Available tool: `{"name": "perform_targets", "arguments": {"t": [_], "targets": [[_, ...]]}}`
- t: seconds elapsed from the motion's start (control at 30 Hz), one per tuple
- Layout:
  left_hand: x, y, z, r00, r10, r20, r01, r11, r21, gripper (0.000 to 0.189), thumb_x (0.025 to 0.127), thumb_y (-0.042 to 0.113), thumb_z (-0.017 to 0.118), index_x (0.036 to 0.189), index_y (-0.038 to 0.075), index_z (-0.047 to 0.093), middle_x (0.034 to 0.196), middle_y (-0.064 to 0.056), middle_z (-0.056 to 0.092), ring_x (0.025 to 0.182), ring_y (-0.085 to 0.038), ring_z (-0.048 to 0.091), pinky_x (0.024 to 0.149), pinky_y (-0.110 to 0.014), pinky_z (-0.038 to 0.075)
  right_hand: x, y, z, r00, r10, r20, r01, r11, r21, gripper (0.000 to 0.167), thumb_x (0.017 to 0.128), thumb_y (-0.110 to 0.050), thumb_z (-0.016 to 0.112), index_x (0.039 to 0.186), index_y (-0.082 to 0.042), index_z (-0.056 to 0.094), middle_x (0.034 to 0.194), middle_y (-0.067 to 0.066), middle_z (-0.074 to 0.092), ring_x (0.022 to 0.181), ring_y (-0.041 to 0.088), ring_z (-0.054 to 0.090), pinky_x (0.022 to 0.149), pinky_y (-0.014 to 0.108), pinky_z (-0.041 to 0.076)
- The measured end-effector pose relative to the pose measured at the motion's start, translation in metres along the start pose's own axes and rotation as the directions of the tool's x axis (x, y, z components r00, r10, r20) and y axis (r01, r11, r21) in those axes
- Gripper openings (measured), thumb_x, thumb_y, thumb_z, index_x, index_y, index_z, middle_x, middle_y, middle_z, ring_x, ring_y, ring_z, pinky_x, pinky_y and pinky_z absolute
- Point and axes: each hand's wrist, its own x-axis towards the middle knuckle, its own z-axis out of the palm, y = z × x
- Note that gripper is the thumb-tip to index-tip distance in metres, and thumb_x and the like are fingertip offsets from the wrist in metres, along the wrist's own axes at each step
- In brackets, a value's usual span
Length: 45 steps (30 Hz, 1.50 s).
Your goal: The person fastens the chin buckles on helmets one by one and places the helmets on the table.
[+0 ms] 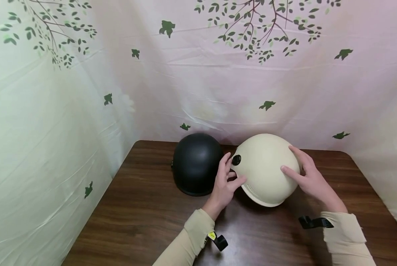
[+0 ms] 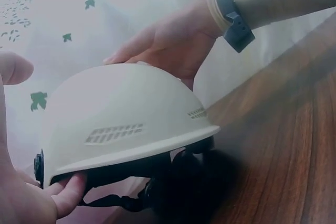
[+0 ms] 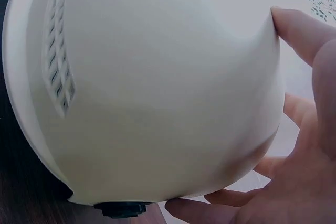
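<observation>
A cream helmet (image 1: pixel 265 166) is between my two hands at the back right of the table, tilted. My left hand (image 1: pixel 223 186) holds its left edge near a round black knob (image 1: pixel 236 160); in the left wrist view, fingertips curl under the rim while the thumb stands off the shell. Spread over the shell's right side, my right hand (image 1: pixel 309 175) grips it with curved fingers and thumb. Vent slots (image 2: pixel 114 133) run along the side above the rim. Below the rim a black strap (image 2: pixel 113 201) hangs loose. Dark padding shows inside.
A black helmet (image 1: pixel 196 164) sits dome up on the dark wooden table (image 1: pixel 132 221), just left of my left hand. Behind the table hangs a pale curtain (image 1: pixel 145 92) with leaf and bird prints. Black mounts (image 1: pixel 220 242) are strapped at both wrists.
</observation>
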Motion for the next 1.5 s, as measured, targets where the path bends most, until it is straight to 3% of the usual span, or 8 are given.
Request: {"name": "perform_targets", "arguments": {"t": [0.23, 0.43, 0.57, 0.77, 1.07, 1.2, 1.37, 1.5], "targets": [[0.004, 0.006, 0.0, 0.999, 0.054, -0.007, -0.054, 0.998, -0.037, 0.085, 0.092, 0.022, 0.074, 0.164, 0.022, 0.03, 0.166, -0.01, 0.041, 0.113, -0.028, 0.061, 0.09, -0.025, 0.056, -0.002, 0.002, 0.002, 1.0, -0.004, 0.005, 0.003, 0.998, 0.058, 0.08, 0.107, -0.02, 0.06, 0.17, -0.019, 0.011, 0.17, 0.025, 0.006, 0.15, 0.053, 0.013, 0.097, 0.078, 0.037], [0.007, 0.01, -0.001, 0.996, 0.088, 0.012, -0.087, 0.996, -0.031, 0.084, 0.093, 0.021, 0.073, 0.165, 0.022, 0.028, 0.166, -0.011, 0.04, 0.113, -0.028, 0.061, 0.092, -0.029, 0.057, -0.005, 0.002, 0.0, 1.0, -0.031, 0.0, 0.031, 0.998, 0.048, 0.075, 0.109, -0.02, 0.058, 0.17, -0.026, 0.016, 0.171, 0.02, 0.011, 0.15, 0.047, 0.017, 0.097, 0.023, 0.042], [0.008, 0.013, -0.003, 0.994, 0.105, 0.002, -0.105, 0.994, -0.018, 0.083, 0.093, 0.02, 0.072, 0.164, 0.02, 0.03, 0.166, -0.012, 0.04, 0.113, -0.027, 0.061, 0.094, -0.037, 0.058, -0.004, -0.001, 0.0, 0.999, -0.042, -0.021, 0.043, 0.998, 0.049, 0.073, 0.108, -0.02, 0.06, 0.169, -0.021, 0.02, 0.168, 0.02, 0.017, 0.146, 0.044, 0.023, 0.087, 0.006, 0.035], [0.012, 0.02, -0.005, 0.991, 0.133, 0.032, -0.133, 0.991, -0.016, 0.083, 0.096, 0.021, 0.071, 0.166, 0.017, 0.027, 0.168, -0.012, 0.036, 0.114, -0.024, 0.06, 0.097, -0.043, 0.057, -0.004, -0.007, 0.001, 0.992, -0.089, -0.087, 0.092, 0.995, 0.036, 0.067, 0.106, -0.016, 0.062, 0.165, -0.013, 0.029, 0.165, 0.02, 0.026, 0.151, 0.039, 0.029, 0.098, 0.004, 0.032], [0.016, 0.03, -0.007, 0.985, 0.164, 0.044, -0.164, 0.986, -0.013, 0.083, 0.096, 0.025, 0.07, 0.166, 0.018, 0.027, 0.169, -0.013, 0.035, 0.121, -0.022, 0.061, 0.1, -0.044, 0.056, 0.002, -0.011, 0.005, 0.949, -0.289, -0.129, 0.292, 0.956, 0.005, 0.07, 0.1, 0.004, 0.061, 0.163, -0.008, 0.035, 0.157, 0.022, 0.033, 0.137, 0.0, 0.03, 0.096, 0.004, 0.031], [0.016, 0.033, -0.007, 0.985, 0.164, 0.049, -0.164, 0.986, -0.02, 0.082, 0.096, 0.025, 0.07, 0.166, 0.02, 0.027, 0.168, -0.011, 0.037, 0.127, -0.025, 0.06, 0.103, -0.044, 0.055, 0.004, -0.012, 0.004, 0.932, -0.337, -0.131, 0.335, 0.942, -0.037, 0.066, 0.099, 0.006, 0.059, 0.161, -0.007, 0.04, 0.155, 0.026, 0.036, 0.139, 0.003, 0.024, 0.11, 0.025, 0.025], [0.014, 0.035, -0.007, 0.984, 0.165, 0.063, -0.163, 0.986, -0.039, 0.082, 0.096, 0.028, 0.07, 0.166, 0.022, 0.026, 0.169, -0.009, 0.036, 0.134, -0.025, 0.057, 0.108, -0.052, 0.051, 0.004, -0.011, 0.003, 0.96, -0.257, -0.11, 0.255, 0.966, -0.026, 0.062, 0.104, -0.001, 0.054, 0.163, -0.01, 0.037, 0.157, 0.026, 0.033, 0.141, 0.029, 0.022, 0.105, 0.073, 0.021], [0.014, 0.038, -0.007, 0.981, 0.179, 0.08, -0.174, 0.983, -0.061, 0.083, 0.096, 0.029, 0.069, 0.166, 0.021, 0.024, 0.17, -0.01, 0.034, 0.139, -0.027, 0.054, 0.111, -0.054, 0.048, 0.003, -0.012, 0.002, 0.975, -0.195, -0.108, 0.192, 0.981, -0.035, 0.063, 0.105, -0.007, 0.057, 0.164, -0.014, 0.035, 0.159, 0.023, 0.031, 0.139, 0.036, 0.024, 0.107, 0.063, 0.031]]}}
